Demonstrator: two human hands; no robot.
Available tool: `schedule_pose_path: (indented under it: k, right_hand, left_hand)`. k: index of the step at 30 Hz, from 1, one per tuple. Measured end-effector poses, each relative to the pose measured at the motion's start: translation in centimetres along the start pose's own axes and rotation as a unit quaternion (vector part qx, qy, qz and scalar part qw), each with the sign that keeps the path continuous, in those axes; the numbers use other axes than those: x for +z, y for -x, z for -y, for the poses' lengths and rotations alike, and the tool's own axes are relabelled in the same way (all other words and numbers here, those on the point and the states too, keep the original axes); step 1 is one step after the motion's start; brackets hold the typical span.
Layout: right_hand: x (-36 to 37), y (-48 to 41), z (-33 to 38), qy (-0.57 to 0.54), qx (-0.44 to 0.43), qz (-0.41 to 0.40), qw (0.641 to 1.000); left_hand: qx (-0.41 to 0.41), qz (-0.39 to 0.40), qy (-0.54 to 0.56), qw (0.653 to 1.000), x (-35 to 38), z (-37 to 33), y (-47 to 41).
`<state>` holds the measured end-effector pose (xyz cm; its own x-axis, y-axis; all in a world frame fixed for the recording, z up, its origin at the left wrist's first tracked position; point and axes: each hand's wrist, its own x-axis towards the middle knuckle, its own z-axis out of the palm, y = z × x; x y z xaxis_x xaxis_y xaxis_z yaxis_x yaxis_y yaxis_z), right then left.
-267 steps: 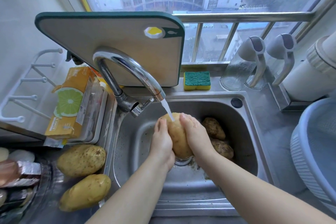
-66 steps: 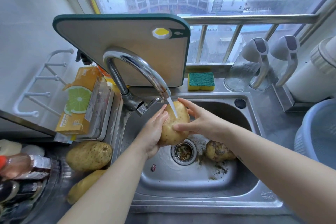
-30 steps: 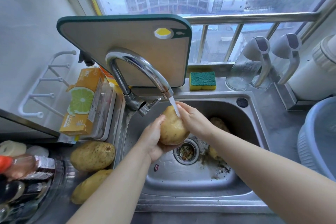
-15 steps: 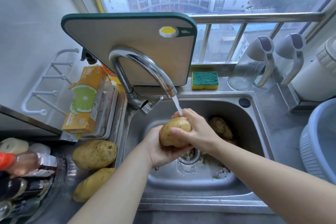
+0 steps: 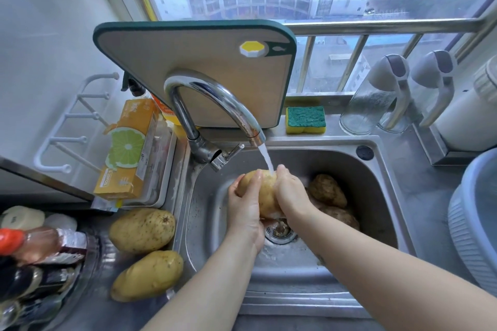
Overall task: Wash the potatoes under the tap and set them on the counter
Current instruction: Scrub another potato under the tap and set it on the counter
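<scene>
A pale potato [image 5: 266, 192] sits under the running stream from the chrome tap [image 5: 215, 99], above the drain of the steel sink [image 5: 376, 196]. My left hand [image 5: 246, 209] grips its left side and my right hand [image 5: 289, 193] wraps its right side. Two dirty brown potatoes [image 5: 326, 191] [image 5: 343, 219] lie in the sink to the right, partly hidden by my right forearm. On the counter left of the sink rest two clean potatoes [image 5: 142, 230] [image 5: 148, 275].
A cutting board [image 5: 193, 70] leans behind the tap, with a sponge [image 5: 305, 119] beside it. An orange box [image 5: 129, 150] and a tray stand at the left. Bottles [image 5: 35, 247] crowd the near left. Glass jars [image 5: 376, 94] and a blue basin [image 5: 473, 223] are on the right.
The potato has turned upright between my hands, and both hands have shifted slightly lower and to the sides of it. Water keeps running.
</scene>
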<state>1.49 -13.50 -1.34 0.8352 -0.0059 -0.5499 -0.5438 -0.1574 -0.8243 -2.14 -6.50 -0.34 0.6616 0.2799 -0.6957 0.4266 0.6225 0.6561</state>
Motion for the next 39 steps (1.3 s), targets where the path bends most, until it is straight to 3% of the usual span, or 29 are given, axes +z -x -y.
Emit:
schedule_pose_path:
  k: [3,9,13,17,20,23,25,27,30,33,36,39]
  right_hand:
    - [0.4,0.7,-0.3,0.095,-0.101,0.030,0.990]
    - [-2.0,1.0,-1.5,0.216,-0.270,0.142,0.927]
    - [-1.5,1.3,-1.6,0.109,-0.241,0.060,0.962]
    - [-0.7,1.0,-1.2,0.089,-0.161,-0.014,0.983]
    - [-0.7,-0.1,-1.3,-0.031,0.006,-0.018,0.999]
    - [-1.3,-0.6,-1.8,-0.230,0.197,0.033,0.952]
    - [-2.1,-0.7,-2.0,-0.254,0.242,0.067,0.934]
    - [-2.9,-0.8,-2.1,-0.222,0.246,0.090,0.939]
    - [-3.3,-0.6,-2.1,-0.214,0.223,0.118,0.944]
    - [-2.7,-0.1,-1.8,-0.236,0.177,0.071,0.953]
    - [-2.2,0.5,-2.1,-0.138,-0.002,0.020,0.990]
    - [-2.1,2.0,-2.6,-0.022,-0.135,0.032,0.990]
  left_hand:
    - [-0.047,-0.040,0.027,0.998,-0.4,-0.6,-1.1]
    - [-0.197,0.016,0.039,0.979,-1.1,-2.7,-2.1]
    - [-0.214,0.022,0.033,0.976,-0.3,-2.5,-2.0]
    - [-0.176,-0.015,0.017,0.984,0.0,-2.1,-1.8]
    - [-0.114,-0.014,0.016,0.993,0.1,-1.3,-1.2]
    - [0.020,0.073,-0.086,0.993,0.1,0.1,-0.5]
    - [0.106,0.143,-0.211,0.961,-0.4,0.5,-0.3]
    - [0.125,0.188,-0.241,0.944,-0.9,0.2,-0.5]
    - [0.121,0.194,-0.205,0.952,-0.7,-0.2,-0.8]
    - [0.184,0.126,-0.224,0.949,0.2,0.3,-0.8]
    - [0.234,0.047,-0.245,0.940,0.9,0.6,-0.9]
    - [0.192,-0.019,-0.217,0.957,1.5,0.8,-1.0]
